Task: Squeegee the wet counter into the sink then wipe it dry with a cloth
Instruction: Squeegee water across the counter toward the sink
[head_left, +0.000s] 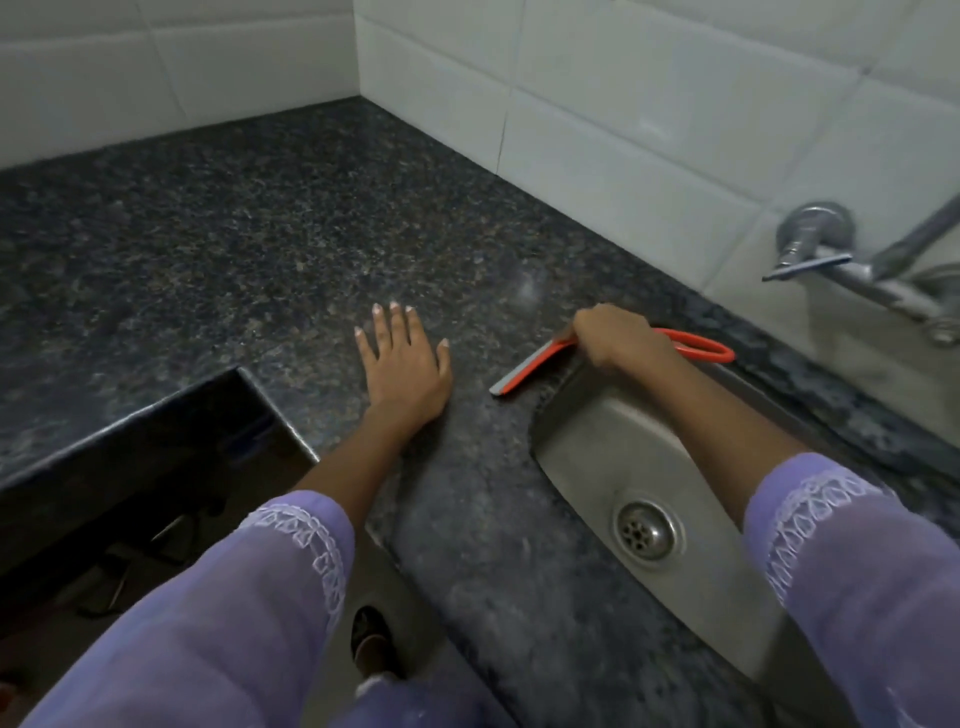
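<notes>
My right hand (615, 335) grips an orange squeegee (530, 370) with a grey blade. Its blade rests on the dark speckled granite counter (260, 249) right at the far left corner of the steel sink (597, 447). The orange loop handle (701, 347) sticks out to the right past my hand. Flat on the counter to the left of the squeegee lies my left hand (402, 364), fingers spread and holding nothing. No cloth is in view.
A chrome wall tap (826, 249) juts out over the sink at the right. White tiled walls meet in a corner behind the counter. The counter's edge steps back at the lower left, with floor and a foot below. The sink drain (647, 530) is uncovered.
</notes>
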